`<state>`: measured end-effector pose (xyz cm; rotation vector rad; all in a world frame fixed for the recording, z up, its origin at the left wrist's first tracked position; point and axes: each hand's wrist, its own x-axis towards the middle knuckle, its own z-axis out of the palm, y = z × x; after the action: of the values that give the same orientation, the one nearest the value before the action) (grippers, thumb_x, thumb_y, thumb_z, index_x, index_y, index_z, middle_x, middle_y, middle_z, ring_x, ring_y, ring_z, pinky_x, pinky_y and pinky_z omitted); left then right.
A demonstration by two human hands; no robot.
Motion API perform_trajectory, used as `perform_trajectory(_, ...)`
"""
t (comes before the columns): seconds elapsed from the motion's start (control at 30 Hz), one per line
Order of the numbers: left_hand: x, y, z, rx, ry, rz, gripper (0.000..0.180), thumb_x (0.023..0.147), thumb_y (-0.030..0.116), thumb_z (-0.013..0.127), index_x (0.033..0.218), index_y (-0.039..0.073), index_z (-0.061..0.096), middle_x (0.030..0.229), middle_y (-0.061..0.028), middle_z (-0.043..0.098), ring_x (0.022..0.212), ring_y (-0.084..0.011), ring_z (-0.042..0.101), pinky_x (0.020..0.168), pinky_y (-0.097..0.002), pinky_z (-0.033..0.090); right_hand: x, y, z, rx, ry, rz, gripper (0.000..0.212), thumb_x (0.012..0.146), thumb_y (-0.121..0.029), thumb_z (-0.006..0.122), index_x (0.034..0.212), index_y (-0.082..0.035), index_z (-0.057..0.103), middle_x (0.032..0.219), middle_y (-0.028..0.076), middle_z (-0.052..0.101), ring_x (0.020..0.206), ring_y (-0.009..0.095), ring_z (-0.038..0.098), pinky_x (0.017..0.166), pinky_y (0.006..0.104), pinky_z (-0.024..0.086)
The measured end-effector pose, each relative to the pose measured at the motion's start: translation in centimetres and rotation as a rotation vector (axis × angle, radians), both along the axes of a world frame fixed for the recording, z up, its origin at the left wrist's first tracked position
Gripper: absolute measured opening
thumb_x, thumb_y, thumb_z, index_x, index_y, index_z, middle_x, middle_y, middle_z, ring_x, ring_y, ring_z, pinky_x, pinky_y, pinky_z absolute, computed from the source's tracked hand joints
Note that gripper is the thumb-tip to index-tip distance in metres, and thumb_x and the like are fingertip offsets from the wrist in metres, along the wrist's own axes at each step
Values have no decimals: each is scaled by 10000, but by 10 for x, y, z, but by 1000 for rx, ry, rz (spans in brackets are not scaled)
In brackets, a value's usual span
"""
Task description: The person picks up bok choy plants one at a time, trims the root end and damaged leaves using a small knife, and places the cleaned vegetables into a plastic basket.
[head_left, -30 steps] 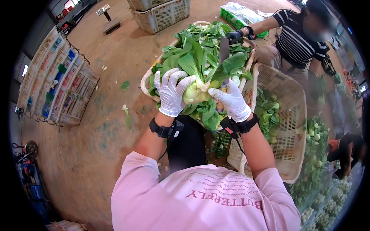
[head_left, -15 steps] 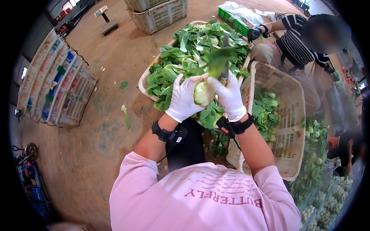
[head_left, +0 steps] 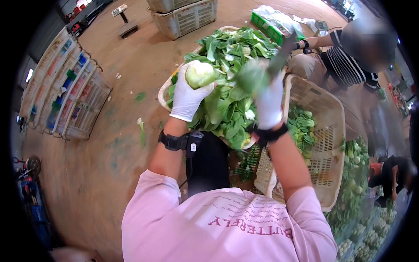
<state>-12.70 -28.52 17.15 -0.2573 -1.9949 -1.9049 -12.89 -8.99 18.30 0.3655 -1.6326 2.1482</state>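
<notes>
My left hand (head_left: 185,100), in a white glove, is closed around a head of bok choy (head_left: 200,74) whose pale rounded base faces up. My gloved right hand (head_left: 268,105) is apart from it and smeared by motion. A knife (head_left: 283,54) points up and away from that hand, and a blurred green leaf (head_left: 253,78) is beside its fingers. Both hands are over a whitish crate (head_left: 164,92) heaped with bok choy leaves (head_left: 233,48). To its right, a second pale crate (head_left: 328,99) holds several bok choy heads (head_left: 300,126).
Stacked crates (head_left: 65,91) stand left, and more crates (head_left: 185,22) at the back. A platform scale (head_left: 127,27) is far left. A co-worker (head_left: 345,61) sits at the right, by a green crate (head_left: 265,27). Greens (head_left: 355,174) pile up at the lower right.
My hands have moved apart. The left went up and left with the bok choy, its base now turned upward. The right drew right with the knife and a leaf.
</notes>
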Motion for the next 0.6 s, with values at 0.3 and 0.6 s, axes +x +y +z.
perform_trajectory(0.3, 25, -2, 8, 943, -337, -566, 465, 864, 264, 553, 1269, 36, 518, 1214, -111, 587, 1109, -265, 567, 982, -417, 447, -47, 49, -19, 269, -394, 23, 363, 825, -255, 736, 1059, -5, 617, 821, 4, 632, 690, 78, 572, 567, 216, 435)
perform_trajectory(0.6, 36, 30, -12, 721, -522, -520, 512, 914, 390, 532, 1275, 28, 515, 1182, -141, 609, 1040, -277, 616, 924, -428, 496, 33, 55, 14, 262, -410, 235, 296, 836, -218, 708, 1060, -32, 653, 890, 2, 668, 668, 33, 536, 563, 175, 387)
